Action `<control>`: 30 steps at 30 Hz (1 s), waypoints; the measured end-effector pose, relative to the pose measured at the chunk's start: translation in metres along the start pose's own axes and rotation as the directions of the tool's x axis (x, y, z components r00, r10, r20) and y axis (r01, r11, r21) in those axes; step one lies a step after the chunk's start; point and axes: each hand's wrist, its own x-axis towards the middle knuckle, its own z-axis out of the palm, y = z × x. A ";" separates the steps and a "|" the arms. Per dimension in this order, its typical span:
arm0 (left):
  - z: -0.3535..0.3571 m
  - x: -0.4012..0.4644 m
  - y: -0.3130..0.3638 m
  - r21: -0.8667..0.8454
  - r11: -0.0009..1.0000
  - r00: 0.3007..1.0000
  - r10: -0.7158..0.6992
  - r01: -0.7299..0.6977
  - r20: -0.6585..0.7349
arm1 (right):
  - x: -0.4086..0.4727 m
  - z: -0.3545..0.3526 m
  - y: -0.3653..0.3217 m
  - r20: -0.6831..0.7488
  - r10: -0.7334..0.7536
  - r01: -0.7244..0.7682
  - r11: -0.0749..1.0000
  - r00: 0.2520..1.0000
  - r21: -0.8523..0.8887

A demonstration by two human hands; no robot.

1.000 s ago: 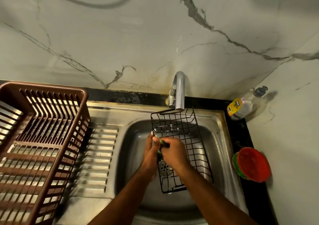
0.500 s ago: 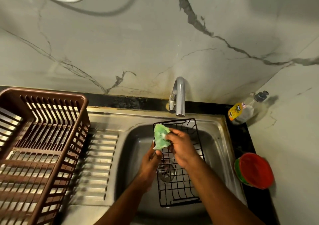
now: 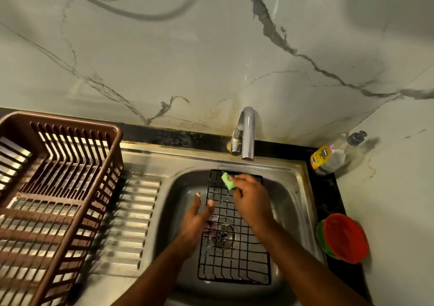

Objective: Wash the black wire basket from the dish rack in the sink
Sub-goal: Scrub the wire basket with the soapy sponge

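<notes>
The black wire basket [image 3: 234, 256] lies in the steel sink [image 3: 291, 188], over the drain, its far end under the tap. My right hand [image 3: 251, 198] holds a green sponge [image 3: 228, 181] against the basket's far edge. My left hand [image 3: 198, 216] is at the basket's left rim, thumb on the wire and fingers spread; its grip on the wire is loose at most.
A brown plastic dish rack [image 3: 56, 202] stands on the ribbed drainboard [image 3: 131, 223] at left. The chrome tap [image 3: 245, 134] rises behind the sink. A soap bottle [image 3: 333, 155] and a red and green tub [image 3: 345, 237] sit on the black counter at right.
The basket has tipped down from leaning upright to lying flatter in the sink. My right hand moved the sponge to the far edge. My left hand's fingers have spread apart.
</notes>
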 end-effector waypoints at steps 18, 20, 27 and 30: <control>-0.002 0.010 0.037 0.097 0.962 0.966 -0.259 0.257 0.012 | 0.055 -0.023 0.012 0.701 -0.525 0.874 0.341 0.483 -0.347; 0.000 0.011 0.038 0.132 0.958 0.967 -0.255 0.253 -0.006 | 0.061 -0.019 0.005 0.611 -0.578 0.838 0.434 0.541 -0.332; -0.012 0.014 0.042 0.188 0.962 0.979 -0.189 0.201 -0.080 | 0.049 -0.026 0.012 0.751 -0.258 0.792 0.263 0.607 -0.550; -0.012 0.015 0.039 0.293 0.945 0.989 -0.131 0.146 -0.068 | 0.045 -0.032 0.012 0.806 -0.110 0.767 0.406 0.581 -0.497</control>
